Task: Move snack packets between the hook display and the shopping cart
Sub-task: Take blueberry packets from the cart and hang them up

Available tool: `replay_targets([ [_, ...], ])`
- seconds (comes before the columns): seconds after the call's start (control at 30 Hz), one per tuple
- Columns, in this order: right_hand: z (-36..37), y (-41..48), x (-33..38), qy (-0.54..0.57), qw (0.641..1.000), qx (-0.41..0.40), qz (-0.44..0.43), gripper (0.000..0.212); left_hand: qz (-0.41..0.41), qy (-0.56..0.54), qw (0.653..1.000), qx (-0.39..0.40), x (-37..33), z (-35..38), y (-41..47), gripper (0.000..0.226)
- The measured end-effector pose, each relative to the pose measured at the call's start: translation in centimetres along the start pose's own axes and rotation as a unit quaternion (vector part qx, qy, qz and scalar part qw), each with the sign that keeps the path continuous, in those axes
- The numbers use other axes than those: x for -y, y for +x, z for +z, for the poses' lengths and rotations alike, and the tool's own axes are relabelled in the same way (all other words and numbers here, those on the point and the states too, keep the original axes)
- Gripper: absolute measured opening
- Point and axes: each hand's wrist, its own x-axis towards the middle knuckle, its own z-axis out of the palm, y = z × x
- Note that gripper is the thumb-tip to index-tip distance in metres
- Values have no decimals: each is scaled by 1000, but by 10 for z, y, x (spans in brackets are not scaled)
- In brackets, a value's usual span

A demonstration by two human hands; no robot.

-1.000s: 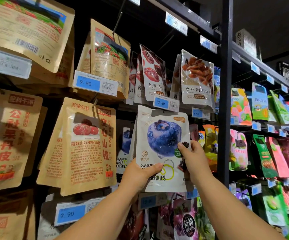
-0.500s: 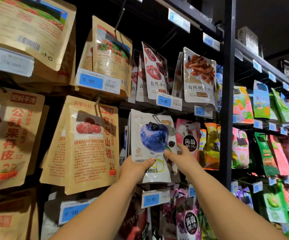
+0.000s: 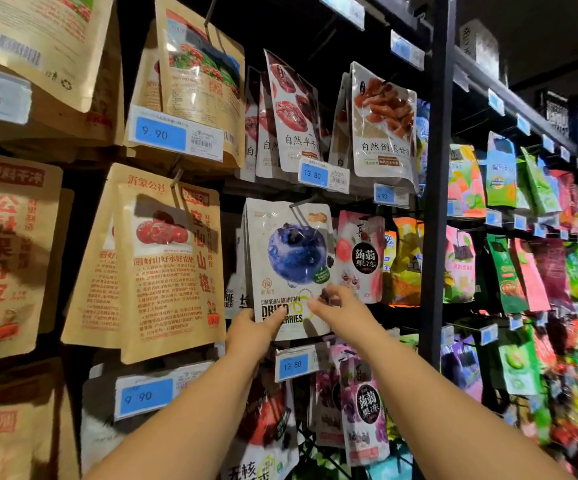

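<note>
Left hand [image 3: 249, 332] pinching the lower left corner of the blueberry pouch [image 3: 289, 265], thumb across the printed front, the other fingers hidden behind it: a grip clamped on the pouch. Right hand [image 3: 341, 311] spread flat, fingertips [image 3: 329, 292] touching the lower right of the front face, pressing rather than pinching, grip apart. Both arms stretched up and forward toward the display.

Pouch hanging on its hook [image 3: 301, 202], wire passing through the hole at the top, more of the same kind stacked just behind. Hanging a little askew, lower edge angled toward the hands. By the look of it, one packet seated on the display, or very nearly, with only a squaring-up and a letting-go left for this one. No cart in view, so no telling how many packets wait there or how much of the whole job remains.

Now the pouch itself: glossy white, flat, stand-up style, a big blueberry picture in the middle, "DRIED" in dark capitals below, partly covered by the thumb. Light catching the film; likely slippery and soft-walled, so easy to crease.

Further out: a 13.80 tag [image 3: 292, 366] just below, pink jelly packet [image 3: 362, 256] touching on the right, kraft hawthorn bag [image 3: 166, 268] beside on the left, black upright [image 3: 434, 188] beyond.
</note>
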Motion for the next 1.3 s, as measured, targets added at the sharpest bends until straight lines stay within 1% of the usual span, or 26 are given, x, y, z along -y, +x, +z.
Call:
replay_targets([
  [0.13, 4, -10, -5, -44, 999, -18, 1, 60, -1, 4, 1000, 5, 10, 2, -11, 37],
  [0.27, 7, -25, -13, -54, 998, -24, 7, 59, 0, -29, 999, -14, 17, -3, -39, 51],
  [0.33, 9, -35, -20, -54, 998, -27, 9, 57, 6, -25, 999, -28, 27, -6, -55, 52],
  [0.4, 11, -49, -29, -43, 998, -37, 14, 54, 7, -26, 999, -33, 42, -6, -71, 49],
  [0.5, 13, -74, -45, -25, 998, -41, 35, 51, -1, -41, 999, -25, 65, 4, -98, 34],
  [0.57, 13, -92, -64, -24, 997, -41, 55, 48, 1, -27, 1000, -16, 82, 18, -118, 27],
  [0.6, 12, -104, -73, -27, 996, -41, 69, 46, 5, -10, 1000, -3, 94, 27, -128, 25],
  [0.67, 10, -127, -96, -23, 994, -37, 103, 46, 7, 34, 998, 47, 114, 49, -151, 23],
  [0.8, -2, -184, -147, -38, 983, -35, 177, 45, 0, 98, 975, 198, 152, 98, -204, 30],
  [0.9, -21, -244, -198, -56, 964, -54, 253, 36, 14, 126, 931, 342, 181, 127, -263, 23],
  [0.97, -36, -294, -234, -75, 945, -53, 314, 27, 10, 144, 893, 427, 202, 139, -305, 20],
  [1.03, -53, -350, -269, -80, 916, -63, 387, 32, 0, 202, 836, 510, 224, 151, -344, 23],
  [1.1, -71, -404, -296, -86, 882, -76, 457, 36, -7, 248, 786, 566, 244, 161, -376, 23],
  [1.13, -80, -430, -306, -91, 867, -82, 483, 34, -2, 265, 763, 589, 254, 166, -389, 23],
  [1.17, -89, -453, -314, -95, 851, -88, 509, 30, 20, 286, 740, 608, 264, 170, -401, 23],
  [1.2, -98, -474, -322, -100, 833, -94, 536, 28, 48, 327, 703, 630, 272, 173, -411, 21],
  [1.23, -106, -493, -328, -108, 818, -94, 557, 30, 106, 373, 657, 647, 274, 175, -419, 17],
  [1.27, -114, -511, -334, -123, 804, -90, 575, 34, 142, 408, 624, 651, 275, 177, -424, 18],
  [1.3, -122, -526, -338, -141, 789, -85, 592, 37, 178, 429, 602, 650, 279, 179, -427, 22],
])
